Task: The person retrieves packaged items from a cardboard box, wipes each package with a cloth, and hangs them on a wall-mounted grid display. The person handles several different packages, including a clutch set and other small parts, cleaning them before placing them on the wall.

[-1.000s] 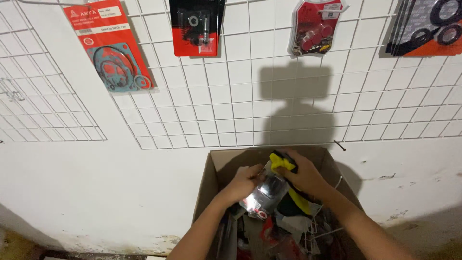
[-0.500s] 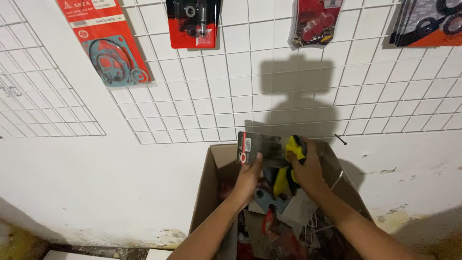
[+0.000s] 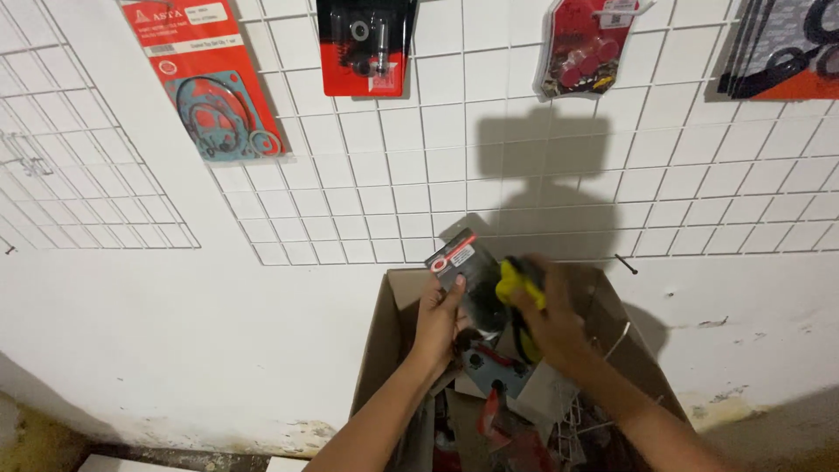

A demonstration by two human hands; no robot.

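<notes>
The left hand (image 3: 440, 322) grips a flat packet (image 3: 466, 278) by its lower left edge, the thumb laid along the side and the fingers curled behind it. The packet is a dark plastic pouch with a red and white card at its top. It is held up above the open cardboard box (image 3: 391, 341), in front of the lower edge of the white wire grid (image 3: 437, 175) on the wall. Its long axis runs on a slant, from the carded end at the upper left down to the lower right, so the card points up and to the left, toward the wall.

The right hand (image 3: 549, 325) is just beside the packet on its right and closes around a yellow and black item (image 3: 517, 287); the fingers wrap it, though motion blur hides exactly how they sit. The yellow part touches or overlaps the packet's right edge; which, I cannot tell.

Below both hands the box holds a jumble of more packets, red, grey and clear. On the grid above hang a gasket card (image 3: 205, 79) at the left, a red and black blister pack (image 3: 364, 45) in the middle, a red parts pack (image 3: 584, 48) and a pack of black rings (image 3: 786, 48) at the right. The person's shadow falls on the grid.
</notes>
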